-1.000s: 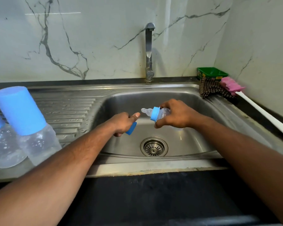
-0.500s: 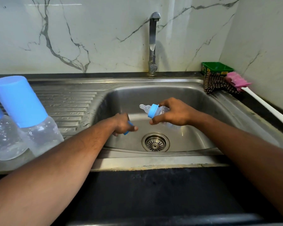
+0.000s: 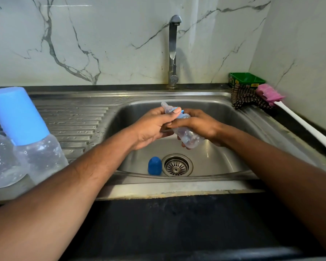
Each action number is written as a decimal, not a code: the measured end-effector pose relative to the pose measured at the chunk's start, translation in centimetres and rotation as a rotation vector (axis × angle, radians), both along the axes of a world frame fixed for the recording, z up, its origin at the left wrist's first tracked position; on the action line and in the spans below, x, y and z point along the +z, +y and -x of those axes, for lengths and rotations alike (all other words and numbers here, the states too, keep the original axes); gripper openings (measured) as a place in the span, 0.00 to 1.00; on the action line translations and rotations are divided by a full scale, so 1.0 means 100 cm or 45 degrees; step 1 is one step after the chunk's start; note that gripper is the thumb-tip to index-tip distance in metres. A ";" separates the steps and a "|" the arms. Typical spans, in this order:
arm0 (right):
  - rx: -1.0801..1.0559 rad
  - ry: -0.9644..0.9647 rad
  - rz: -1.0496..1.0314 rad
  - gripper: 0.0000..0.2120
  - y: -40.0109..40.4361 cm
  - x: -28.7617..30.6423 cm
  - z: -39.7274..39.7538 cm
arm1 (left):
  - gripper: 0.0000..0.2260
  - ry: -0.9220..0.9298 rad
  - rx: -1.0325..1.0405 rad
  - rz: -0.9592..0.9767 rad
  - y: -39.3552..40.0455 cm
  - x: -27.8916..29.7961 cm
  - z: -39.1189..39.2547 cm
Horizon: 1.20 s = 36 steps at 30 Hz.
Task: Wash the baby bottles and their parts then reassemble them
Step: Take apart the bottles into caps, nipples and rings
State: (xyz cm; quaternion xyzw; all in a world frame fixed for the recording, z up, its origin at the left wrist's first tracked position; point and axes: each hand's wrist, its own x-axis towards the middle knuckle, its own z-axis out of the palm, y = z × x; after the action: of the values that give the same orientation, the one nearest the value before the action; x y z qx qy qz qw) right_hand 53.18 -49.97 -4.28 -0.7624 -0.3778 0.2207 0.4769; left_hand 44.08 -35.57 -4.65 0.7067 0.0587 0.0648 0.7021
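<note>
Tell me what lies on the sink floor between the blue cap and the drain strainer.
Nothing: in the head view the blue cap stands just left of the drain strainer, with only bare steel between.

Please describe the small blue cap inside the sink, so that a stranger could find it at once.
Look into the steel sink basin, at its floor near the front wall. The small blue cap lies just left of the round drain, below both hands. It is the only loose blue piece there.
</note>
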 end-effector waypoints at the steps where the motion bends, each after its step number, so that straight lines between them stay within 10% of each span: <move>1: 0.034 0.079 -0.028 0.18 0.000 0.000 0.001 | 0.13 -0.024 0.012 0.023 -0.002 0.001 0.000; 6: 0.251 0.641 -0.145 0.18 -0.004 0.012 0.004 | 0.19 -0.195 0.128 0.204 0.001 0.013 -0.005; 12: 0.369 0.722 -0.144 0.15 -0.003 0.020 0.013 | 0.10 -0.110 0.069 0.272 -0.012 0.036 -0.017; 16: 0.099 0.322 -0.088 0.13 0.000 0.021 0.017 | 0.08 -0.228 0.278 0.494 -0.021 0.032 -0.025; 20: -0.284 -0.839 0.270 0.16 0.011 0.014 0.023 | 0.08 -0.105 0.652 0.474 -0.022 0.020 -0.034; 22: -0.333 -1.014 0.322 0.24 0.014 0.012 0.023 | 0.12 -0.038 0.686 0.525 -0.017 0.017 -0.033; 27: 0.056 0.313 -0.084 0.18 0.003 0.014 0.017 | 0.22 -0.125 0.357 0.573 0.003 0.012 -0.026; 36: 0.006 0.547 -0.318 0.28 0.002 0.011 0.010 | 0.22 -0.192 0.403 0.686 -0.005 0.012 -0.031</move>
State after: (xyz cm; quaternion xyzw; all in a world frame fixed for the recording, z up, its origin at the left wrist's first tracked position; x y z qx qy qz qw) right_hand 52.16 -49.72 -3.17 -0.6321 -0.2939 0.3305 0.6363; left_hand 47.20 -36.02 -3.43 0.4707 0.1309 0.2075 0.8475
